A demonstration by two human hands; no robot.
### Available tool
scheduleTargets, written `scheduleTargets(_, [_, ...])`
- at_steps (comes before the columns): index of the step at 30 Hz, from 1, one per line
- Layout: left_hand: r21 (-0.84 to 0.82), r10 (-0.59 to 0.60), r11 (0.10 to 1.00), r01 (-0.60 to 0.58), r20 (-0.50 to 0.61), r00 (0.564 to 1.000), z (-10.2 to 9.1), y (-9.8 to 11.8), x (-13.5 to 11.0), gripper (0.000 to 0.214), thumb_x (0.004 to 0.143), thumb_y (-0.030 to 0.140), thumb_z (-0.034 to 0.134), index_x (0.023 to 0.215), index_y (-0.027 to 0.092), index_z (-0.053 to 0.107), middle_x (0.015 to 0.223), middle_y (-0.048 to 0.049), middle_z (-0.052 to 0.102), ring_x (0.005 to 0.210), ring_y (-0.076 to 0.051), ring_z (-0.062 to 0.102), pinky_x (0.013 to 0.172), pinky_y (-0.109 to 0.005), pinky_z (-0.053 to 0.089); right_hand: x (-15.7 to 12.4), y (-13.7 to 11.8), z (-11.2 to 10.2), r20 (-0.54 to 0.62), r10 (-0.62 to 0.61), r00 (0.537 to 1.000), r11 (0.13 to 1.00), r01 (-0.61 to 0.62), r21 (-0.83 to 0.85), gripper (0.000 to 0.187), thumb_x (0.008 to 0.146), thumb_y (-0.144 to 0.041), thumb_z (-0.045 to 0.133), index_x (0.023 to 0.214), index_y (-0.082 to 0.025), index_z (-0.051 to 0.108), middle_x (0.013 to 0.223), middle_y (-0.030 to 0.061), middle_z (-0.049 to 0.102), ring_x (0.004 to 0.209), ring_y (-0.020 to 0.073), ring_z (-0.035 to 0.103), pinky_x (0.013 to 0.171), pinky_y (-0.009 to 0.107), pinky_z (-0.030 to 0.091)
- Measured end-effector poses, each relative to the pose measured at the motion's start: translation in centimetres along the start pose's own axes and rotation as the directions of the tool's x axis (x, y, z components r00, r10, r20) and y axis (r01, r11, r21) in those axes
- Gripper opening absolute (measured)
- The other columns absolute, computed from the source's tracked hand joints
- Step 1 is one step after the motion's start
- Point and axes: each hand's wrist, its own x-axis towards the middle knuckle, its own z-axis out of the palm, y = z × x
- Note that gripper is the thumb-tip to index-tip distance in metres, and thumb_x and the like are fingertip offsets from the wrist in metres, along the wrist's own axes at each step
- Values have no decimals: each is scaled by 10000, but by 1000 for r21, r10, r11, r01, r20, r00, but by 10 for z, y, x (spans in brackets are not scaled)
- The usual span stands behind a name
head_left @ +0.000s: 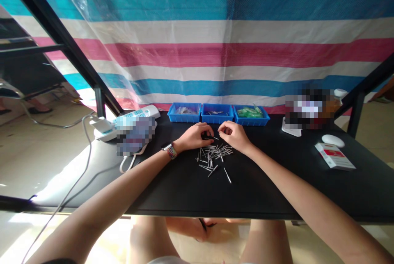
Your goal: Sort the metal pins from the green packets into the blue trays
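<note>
You seem to be picking over rivets [216, 151] at six o'clock, left hand [197, 136] half-curled, right hand [234, 136] nearly pinched; grip unclear. Next calls for fingertip precision.

We find room to pass over bare black tabletop [181, 190] nearest us, and from our right forearm [283, 177] across to the white-and-red box [335, 156], but scattered metal pins [211, 161] in the middle, three blue bins [217, 119] behind them and the power strip [137, 115] at left stand in the way.
</note>
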Motion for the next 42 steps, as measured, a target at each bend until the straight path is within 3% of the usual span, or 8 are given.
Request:
scheduleTargets(6, [-3, 2, 1000, -2, 10, 1000, 0, -3, 1, 114, 834, 199, 716, 906, 212, 804, 888, -43, 743, 853, -194, 643, 800, -297, 488, -1, 2, 2, 29, 16, 999, 1000, -16, 13, 90, 818, -182, 644, 750, -212, 695, 786, 21, 677, 667, 172, 601, 623, 312, 444])
scheduleTargets(11, [-253, -157, 956, 147, -23, 987, 0, -7, 0, 310, 865, 335, 737, 1103, 146, 804, 817, -39, 734, 687, -145, 598, 647, -259, 456, -2, 1, 3, 20, 16, 1000, 1000, -17, 17, 92, 823, -176, 643, 751, -205, 693, 788, 19, 679, 677, 166, 617, 626, 298, 454])
scheduleTargets(14, [-353, -214, 919, 178, -66, 975, -2, -7, 0, 419, 886, 430, 732, 1160, 118, 792, 795, -37, 718, 658, -134, 565, 615, -255, 427, -2, 0, 2, 6, 11, 1000, 1000, -11, 27, 93, 834, -175, 642, 763, -203, 695, 796, 19, 686, 688, 165, 626, 636, 294, 465])
scheduleTargets(22, [-537, -242, 837, 101, -199, 950, -5, -12, 5, 377, 811, 500, 822, 891, 140, 743, 831, -39, 715, 757, -151, 621, 711, -266, 477, -3, -6, 4, 34, -17, 999, 998, 15, 54, 76, 849, -184, 680, 784, -205, 715, 812, 18, 692, 703, 161, 623, 654, 291, 474])
scheduleTargets(28, [-684, -290, 719, 125, -132, 948, -3, -13, 5, 365, 732, 442, 909, 829, 150, 713, 981, -91, 789, 900, -210, 715, 837, -332, 536, -3, -6, 6, 19, 65, 998, 987, -68, 144, 110, 904, -302, 693, 872, -205, 734, 862, 31, 749, 784, 193, 688, 711, 309, 504])
scheduleTargets(34, [-663, -299, 739, 121, -162, 940, -1, -13, 5, 342, 703, 432, 927, 782, 149, 750, 949, -77, 781, 886, -201, 704, 861, -340, 536, 0, -2, 6, -9, 121, 993, 961, -115, 250, 141, 876, -338, 721, 844, -201, 728, 788, 31, 739, 747, 200, 685, 695, 315, 513])
scheduleTargets(38, [-624, -308, 763, 169, -121, 944, -3, -10, 6, 358, 739, 454, 897, 882, 155, 760, 845, -33, 737, 750, -150, 641, 722, -282, 490, 0, -4, 4, -73, 85, 994, 966, -64, 251, 104, 855, -311, 733, 851, -208, 722, 791, 28, 722, 714, 190, 670, 659, 309, 509])
scheduleTargets(42, [-550, -286, 813, 194, -85, 955, -5, -7, 6, 391, 842, 542, 777, 808, 153, 749, 788, -47, 726, 731, -157, 620, 712, -287, 474, -1, -6, 4, -104, 24, 994, 978, -2, 210, 86, 860, -298, 730, 852, -212, 733, 833, 31, 701, 695, 177, 651, 632, 306, 502])
